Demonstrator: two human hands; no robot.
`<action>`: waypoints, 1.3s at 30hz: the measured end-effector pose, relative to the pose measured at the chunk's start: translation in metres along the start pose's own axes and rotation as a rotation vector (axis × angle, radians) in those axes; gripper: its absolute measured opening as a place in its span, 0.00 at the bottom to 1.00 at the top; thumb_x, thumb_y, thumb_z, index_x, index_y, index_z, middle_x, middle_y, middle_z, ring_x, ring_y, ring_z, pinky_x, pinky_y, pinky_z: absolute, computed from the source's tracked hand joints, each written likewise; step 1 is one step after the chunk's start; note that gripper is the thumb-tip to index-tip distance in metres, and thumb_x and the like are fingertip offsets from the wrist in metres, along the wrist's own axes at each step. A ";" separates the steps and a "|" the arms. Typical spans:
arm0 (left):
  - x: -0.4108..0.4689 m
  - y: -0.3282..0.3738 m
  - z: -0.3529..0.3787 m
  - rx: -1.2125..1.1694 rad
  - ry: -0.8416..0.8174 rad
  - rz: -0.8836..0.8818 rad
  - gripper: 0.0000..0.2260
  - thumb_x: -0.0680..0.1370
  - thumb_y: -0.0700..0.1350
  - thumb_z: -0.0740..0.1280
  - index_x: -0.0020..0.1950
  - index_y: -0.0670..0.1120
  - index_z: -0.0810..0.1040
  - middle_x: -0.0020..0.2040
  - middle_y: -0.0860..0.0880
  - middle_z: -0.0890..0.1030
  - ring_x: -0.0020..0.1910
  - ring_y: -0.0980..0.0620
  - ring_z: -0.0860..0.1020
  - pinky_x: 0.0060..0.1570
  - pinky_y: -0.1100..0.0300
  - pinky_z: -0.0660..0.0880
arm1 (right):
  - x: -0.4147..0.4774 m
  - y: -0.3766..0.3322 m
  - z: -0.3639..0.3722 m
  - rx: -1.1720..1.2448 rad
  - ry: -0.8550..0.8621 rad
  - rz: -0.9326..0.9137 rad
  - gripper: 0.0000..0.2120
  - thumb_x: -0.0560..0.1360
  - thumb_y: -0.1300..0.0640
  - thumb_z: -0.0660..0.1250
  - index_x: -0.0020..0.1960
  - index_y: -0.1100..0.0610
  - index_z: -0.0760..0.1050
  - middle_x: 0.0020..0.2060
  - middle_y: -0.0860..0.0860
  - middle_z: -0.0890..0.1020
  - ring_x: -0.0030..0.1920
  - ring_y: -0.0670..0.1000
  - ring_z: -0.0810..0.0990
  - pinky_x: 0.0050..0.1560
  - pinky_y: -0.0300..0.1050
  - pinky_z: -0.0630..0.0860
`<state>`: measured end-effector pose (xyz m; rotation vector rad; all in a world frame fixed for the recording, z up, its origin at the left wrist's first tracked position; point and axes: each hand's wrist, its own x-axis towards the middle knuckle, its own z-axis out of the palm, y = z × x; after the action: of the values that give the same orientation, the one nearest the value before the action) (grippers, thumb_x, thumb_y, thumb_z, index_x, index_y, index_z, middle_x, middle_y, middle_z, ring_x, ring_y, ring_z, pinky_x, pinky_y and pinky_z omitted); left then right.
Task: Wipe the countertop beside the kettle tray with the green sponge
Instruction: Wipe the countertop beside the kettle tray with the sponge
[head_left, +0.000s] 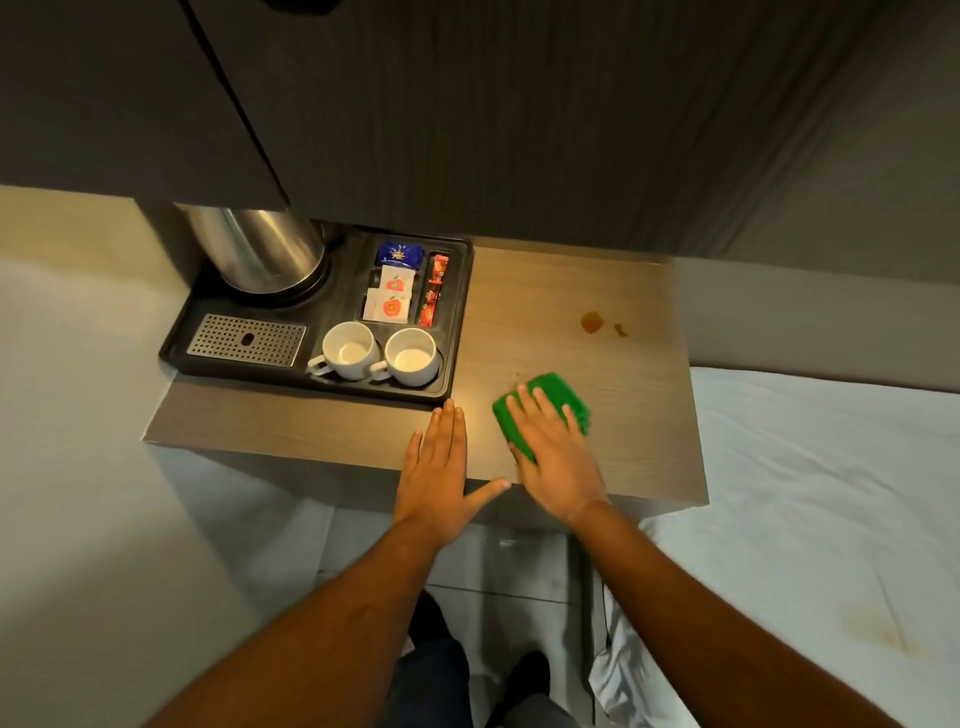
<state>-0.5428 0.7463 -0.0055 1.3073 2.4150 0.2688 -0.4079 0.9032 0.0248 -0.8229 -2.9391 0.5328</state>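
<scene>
A green sponge (553, 397) lies flat on the wooden countertop (561, 291), just right of the black kettle tray (457, 332). My right hand (556, 457) presses down on the sponge with its fingers spread over it. My left hand (441, 467) rests flat on the countertop's front edge, fingers together and thumb out, holding nothing. Two brown stains (592, 322) mark the countertop farther back and to the right of the sponge.
The tray carries a steel kettle (260, 249), two white cups (350, 349), sachets (395, 291) and a metal drip grate (244, 340). A dark cabinet (467, 104) overhangs the counter. A white bed (831, 519) adjoins on the right.
</scene>
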 end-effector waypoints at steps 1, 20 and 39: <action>-0.001 0.000 0.000 0.011 -0.010 0.009 0.56 0.74 0.82 0.45 0.86 0.45 0.32 0.86 0.47 0.31 0.86 0.48 0.33 0.84 0.45 0.36 | -0.017 0.006 0.002 -0.006 -0.025 -0.071 0.34 0.82 0.52 0.60 0.85 0.48 0.51 0.85 0.47 0.53 0.85 0.50 0.49 0.83 0.59 0.49; 0.001 -0.004 -0.009 -0.009 -0.118 0.026 0.73 0.62 0.87 0.62 0.84 0.45 0.25 0.86 0.46 0.26 0.85 0.46 0.28 0.84 0.43 0.34 | -0.033 0.063 -0.019 0.038 -0.064 -0.182 0.36 0.80 0.58 0.63 0.84 0.42 0.54 0.84 0.43 0.57 0.85 0.49 0.52 0.82 0.59 0.50; 0.001 0.000 -0.017 -0.021 -0.132 0.017 0.73 0.64 0.83 0.68 0.85 0.45 0.27 0.86 0.47 0.27 0.84 0.48 0.27 0.81 0.45 0.30 | -0.002 0.070 -0.035 0.052 -0.125 -0.188 0.31 0.82 0.51 0.55 0.84 0.42 0.55 0.84 0.45 0.58 0.84 0.51 0.54 0.82 0.64 0.54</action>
<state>-0.5506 0.7469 0.0101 1.2950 2.2864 0.2054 -0.3668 0.9689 0.0338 -0.5191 -3.0568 0.6653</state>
